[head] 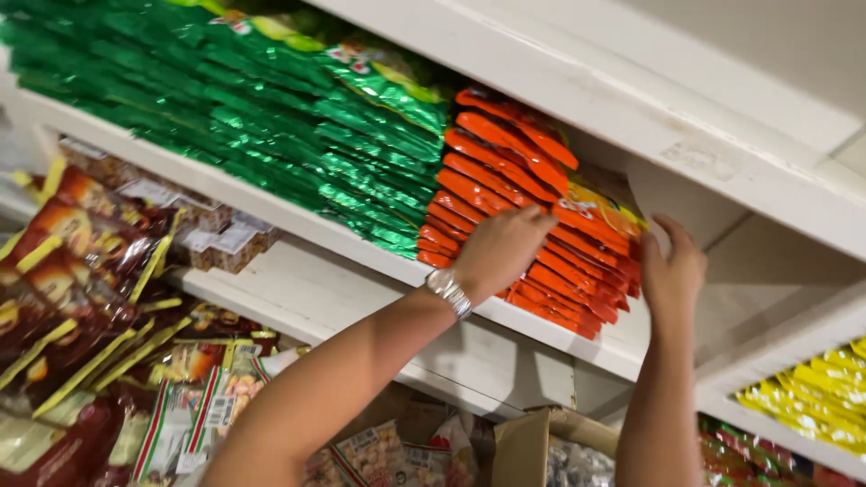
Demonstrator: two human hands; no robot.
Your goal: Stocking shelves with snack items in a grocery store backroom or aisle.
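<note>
The left hand point(498, 248) presses flat, fingers spread, against the front of a row of glossy orange crinkled plastic snack packets point(505, 171) standing upright and packed tight on a white painted wooden shelf point(307, 230). Its grip is wide, holding nothing, only touching the packets' faces. A silver metal link bracelet point(448, 293) circles that wrist. The right hand point(672, 271) stands at the right end of the same orange row, fingers up and loosely open, touching the outermost packets; whether it pinches one I cannot tell.

Just left of the orange row, touching it, stands a long bank of shiny green foil packets point(271, 108) with ridged, overlapping edges, filling the shelf to the left frame edge. To the right of the orange row the shelf is bare white up to a slanted upright board, which gives the right hand some room. Below, on a lower shelf, lie small clear plastic boxes point(225, 243) and dark red packets with yellow edges point(72, 289). At lower right sit bright yellow packets point(825, 388), and an open brown cardboard box point(523, 442) stands beneath.
</note>
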